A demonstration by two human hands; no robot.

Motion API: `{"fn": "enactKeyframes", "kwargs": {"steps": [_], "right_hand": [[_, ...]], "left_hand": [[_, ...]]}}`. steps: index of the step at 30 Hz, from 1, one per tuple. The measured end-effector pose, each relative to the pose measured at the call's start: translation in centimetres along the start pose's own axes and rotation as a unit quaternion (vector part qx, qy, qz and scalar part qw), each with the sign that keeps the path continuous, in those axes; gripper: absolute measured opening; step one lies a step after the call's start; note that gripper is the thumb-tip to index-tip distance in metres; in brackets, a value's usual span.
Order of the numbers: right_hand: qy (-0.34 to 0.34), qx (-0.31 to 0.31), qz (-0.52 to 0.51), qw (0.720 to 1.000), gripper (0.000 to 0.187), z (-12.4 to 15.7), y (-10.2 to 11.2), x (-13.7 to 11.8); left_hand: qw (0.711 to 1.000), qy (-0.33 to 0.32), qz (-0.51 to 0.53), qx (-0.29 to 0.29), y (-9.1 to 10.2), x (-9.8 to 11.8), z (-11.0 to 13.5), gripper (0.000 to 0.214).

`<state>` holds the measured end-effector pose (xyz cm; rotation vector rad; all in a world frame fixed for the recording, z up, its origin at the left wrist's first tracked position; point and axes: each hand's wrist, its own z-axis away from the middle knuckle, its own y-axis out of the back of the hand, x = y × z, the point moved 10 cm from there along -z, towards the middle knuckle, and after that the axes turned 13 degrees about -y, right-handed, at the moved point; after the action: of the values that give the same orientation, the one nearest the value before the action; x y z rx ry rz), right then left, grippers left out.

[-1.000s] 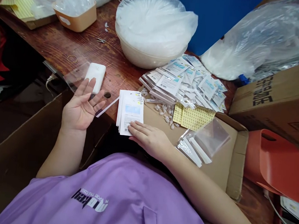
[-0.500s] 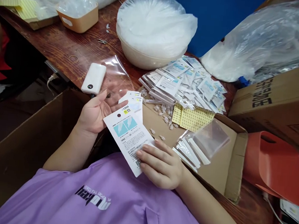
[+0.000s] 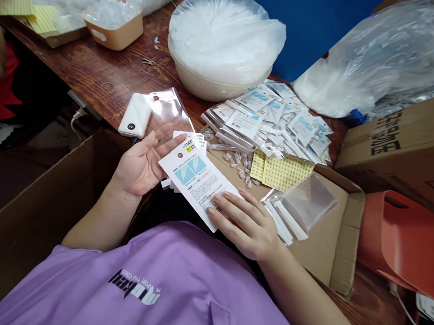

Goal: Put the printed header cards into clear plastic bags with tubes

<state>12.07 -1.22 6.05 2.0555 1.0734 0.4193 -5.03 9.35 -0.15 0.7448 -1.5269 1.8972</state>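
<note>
My right hand [image 3: 249, 225] is closed on the lower end of a white printed card [image 3: 200, 181], fingers on top and thumb hidden underneath. The card has a punched hole, blue pictures and a "1,000" price mark. Across from it my left hand [image 3: 136, 168] is palm up, thumb in front and fingers stretched behind a clear plastic bag [image 3: 171, 106], which shows them through its film. The card's top end lies close to these fingers. More white cards [image 3: 199, 140] are partly hidden behind it.
A shallow cardboard tray [image 3: 318, 255] holds small clear plastic pieces [image 3: 239, 167], yellow sticker sheets [image 3: 286, 172] and flat clear bags [image 3: 311, 202]. Packed cards [image 3: 259, 98] are piled behind it. Around stand a lined white basin [image 3: 216, 77], a power bank [image 3: 135, 115] and a red-orange container [image 3: 410, 238].
My right hand has moved up and slightly right with the card, uncovering white card edges below my left hand. The clear bag has shifted a little; my left hand stays nearly in place.
</note>
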Motion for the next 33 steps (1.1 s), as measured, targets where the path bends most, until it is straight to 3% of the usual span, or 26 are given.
{"fn": "enactKeyframes", "kwargs": {"steps": [5, 12, 14, 16, 20, 22, 25, 29, 31, 33], "right_hand": [[-0.02, -0.027, 0.045, 0.998, 0.028, -0.7, -1.3, -0.6], [-0.065, -0.122, 0.045, 0.989, 0.037, -3.1, -3.6, 0.0], [-0.095, -0.123, -0.011, 0.988, 0.034, -3.5, -3.3, 0.7], [-0.168, -0.104, -0.059, 0.979, 0.033, -3.8, -2.9, 2.3], [-0.349, -0.061, -0.071, 0.932, 0.079, -3.0, -2.7, 6.3], [-0.377, -0.07, -0.119, 0.916, 0.091, -2.6, -3.3, 6.8], [-0.356, -0.076, -0.187, 0.913, 0.087, -2.4, -3.8, 6.2], [-0.347, -0.019, -0.14, 0.927, 0.081, -2.4, -3.6, 8.0], [-0.372, -0.013, -0.103, 0.922, 0.081, -2.6, -4.1, 10.9], [-0.408, -0.025, -0.063, 0.91, 0.089, -2.8, -4.8, 14.5]], "left_hand": [[0.999, 0.014, 0.032, -0.003, -1.2, -1.3, 0.2, 0.043], [0.99, 0.124, 0.044, -0.046, -2.9, -5.2, 2.0, 0.042], [0.987, 0.13, 0.04, -0.089, -3.1, -5.6, 2.6, 0.039], [0.978, 0.145, 0.028, -0.145, -3.4, -6.2, 3.4, 0.036], [0.961, 0.14, 0.002, -0.24, -4.0, -6.3, 4.4, 0.034], [0.951, 0.122, -0.011, -0.284, -4.6, -5.9, 4.6, 0.037], [0.936, 0.107, -0.023, -0.333, -5.6, -5.7, 4.9, 0.049], [0.937, 0.086, -0.045, -0.335, -6.3, -5.7, 3.7, 0.055], [0.945, 0.057, -0.102, -0.306, -5.7, -5.4, 2.2, 0.063], [0.951, -0.019, -0.197, -0.238, -3.9, -4.0, -0.1, 0.07]]}}
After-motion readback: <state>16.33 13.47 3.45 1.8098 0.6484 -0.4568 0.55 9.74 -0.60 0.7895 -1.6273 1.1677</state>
